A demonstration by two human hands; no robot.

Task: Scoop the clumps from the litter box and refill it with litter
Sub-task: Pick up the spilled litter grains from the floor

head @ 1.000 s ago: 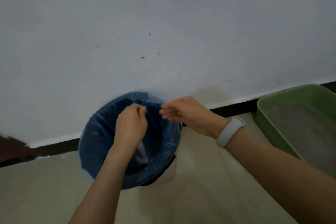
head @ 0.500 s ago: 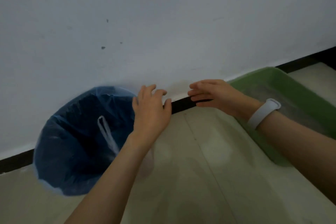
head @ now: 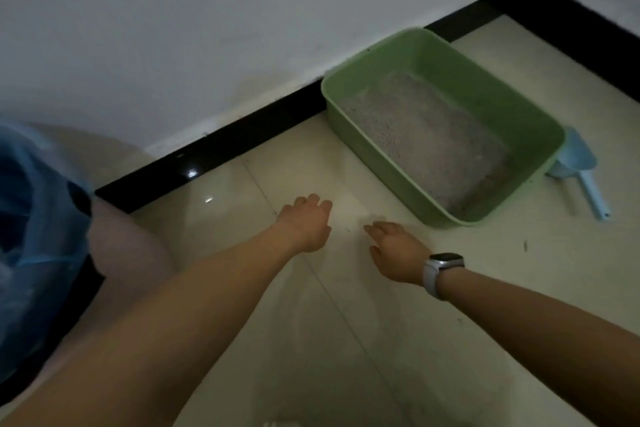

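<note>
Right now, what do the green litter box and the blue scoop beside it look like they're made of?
Green litter box: seemingly moulded plastic, matte, with one even colour and smooth rounded rim and corners. Blue scoop: likely plastic too, pale with a slight sheen and a thin one-piece handle. The picture is too soft to be sure.

Tiled floor (head: pixel 346 340) under litter box (head: pixel 519 107), scoop (head: pixel 576 163)

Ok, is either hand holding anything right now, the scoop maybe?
Nothing is held. The left hand and right hand are both empty above the floor; the blue scoop lies untouched beside the green litter box.
</note>
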